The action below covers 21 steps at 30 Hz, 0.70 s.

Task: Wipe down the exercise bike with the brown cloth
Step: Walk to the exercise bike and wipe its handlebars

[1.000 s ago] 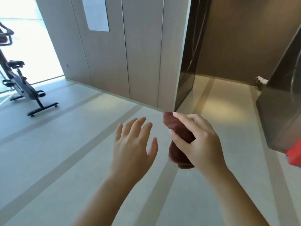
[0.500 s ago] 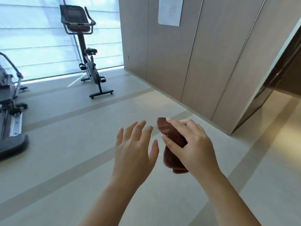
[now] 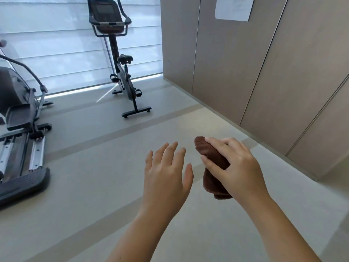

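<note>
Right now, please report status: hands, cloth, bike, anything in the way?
Left hand open. Right hand grips brown cloth. Exercise bike ahead, untouched. Second machine at left.

- Brown cloth (image 3: 212, 183): its middle lies under the fingers of your right hand (image 3: 238, 167). You see only the top end and the lower edge.
- Left hand (image 3: 166, 174): back towards you, palm out of sight.
- Forearms (image 3: 143, 233): both cut off by the bottom edge.
- Elliptical trainer (image 3: 22, 129): left part cut off by the left edge.
- Paper sheet (image 3: 233, 8): top cut off by the upper edge; print too faint for you to read.
- Exercise bike (image 3: 120, 72), console (image 3: 105, 11): screen dark, nothing legible.
- Dark mark (image 3: 169, 63) on the wall panel (image 3: 179, 44): too small to tell, possibly a socket.
</note>
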Tool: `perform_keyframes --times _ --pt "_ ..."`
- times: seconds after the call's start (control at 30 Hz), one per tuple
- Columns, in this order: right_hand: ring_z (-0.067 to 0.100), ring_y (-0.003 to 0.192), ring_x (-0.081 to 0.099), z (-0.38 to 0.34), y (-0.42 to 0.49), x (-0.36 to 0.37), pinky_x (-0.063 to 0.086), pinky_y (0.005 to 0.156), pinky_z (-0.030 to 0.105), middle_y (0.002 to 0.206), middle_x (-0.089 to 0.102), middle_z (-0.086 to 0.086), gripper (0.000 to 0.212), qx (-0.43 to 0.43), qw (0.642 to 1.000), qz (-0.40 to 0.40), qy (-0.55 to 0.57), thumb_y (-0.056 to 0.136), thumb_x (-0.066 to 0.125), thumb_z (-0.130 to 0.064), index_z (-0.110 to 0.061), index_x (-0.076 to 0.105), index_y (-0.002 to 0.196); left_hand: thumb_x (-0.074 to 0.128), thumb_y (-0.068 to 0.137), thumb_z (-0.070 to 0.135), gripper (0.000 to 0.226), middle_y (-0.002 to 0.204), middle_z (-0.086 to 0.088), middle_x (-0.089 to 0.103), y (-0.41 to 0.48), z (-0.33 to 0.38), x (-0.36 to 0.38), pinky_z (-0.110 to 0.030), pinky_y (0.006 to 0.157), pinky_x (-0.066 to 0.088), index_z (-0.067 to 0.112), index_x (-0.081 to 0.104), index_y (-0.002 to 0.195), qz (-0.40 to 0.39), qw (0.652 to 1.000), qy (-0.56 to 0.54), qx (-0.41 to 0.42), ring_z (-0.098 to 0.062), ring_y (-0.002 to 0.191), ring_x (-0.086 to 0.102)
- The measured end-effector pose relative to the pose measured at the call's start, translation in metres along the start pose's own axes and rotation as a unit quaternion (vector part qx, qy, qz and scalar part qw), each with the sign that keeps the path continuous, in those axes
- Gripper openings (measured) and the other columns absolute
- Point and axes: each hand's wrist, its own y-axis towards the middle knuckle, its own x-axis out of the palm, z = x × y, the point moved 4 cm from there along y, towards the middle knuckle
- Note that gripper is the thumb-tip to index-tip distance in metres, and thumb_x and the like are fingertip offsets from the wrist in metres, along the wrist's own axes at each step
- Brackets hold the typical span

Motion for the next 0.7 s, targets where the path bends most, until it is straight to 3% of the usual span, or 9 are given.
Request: perform_keyframes --times 0.2,0.43,0.7 --pt "0.02 0.085 0.054 0.072 0.097 0.054 0.05 0.068 0.034 0.099 0.062 0.0 0.047 0.016 1.0 0.01 -0.001 0.081 0.05 -0.053 -0.026 0.061 0.119 0.039 0.086 0.034 0.041 0.117 -0.009 0.063 0.1 -0.022 0.085 -0.052 0.095 0.041 0.011 0.063 0.11 -0.014 1.0 -0.005 0.017 -0.029 0.111 0.057" --pt "0.021 0.086 0.053 0.191 0.221 0.082 0.051 0.07 0.039 0.098 0.06 -0.003 0.05 0.049 0.998 0.033 -0.012 0.08 0.044 -0.056 -0.028 0.061 0.118 0.038 0.085 0.035 0.041 0.118 -0.008 0.062 0.25 -0.015 0.191 -0.052 0.096 0.038 0.012 0.063 0.11 -0.014 0.999 -0.015 0.045 -0.028 0.112 0.056" --pt "0.019 0.084 0.054 0.264 0.383 0.145 0.043 0.07 0.033 0.096 0.061 -0.005 0.047 0.013 0.999 0.015 -0.039 0.08 0.045 -0.055 -0.029 0.062 0.115 0.038 0.086 0.035 0.041 0.117 -0.008 0.063 0.397 -0.059 0.282 -0.051 0.097 0.036 0.013 0.063 0.109 0.003 1.0 -0.015 0.019 -0.028 0.112 0.056"
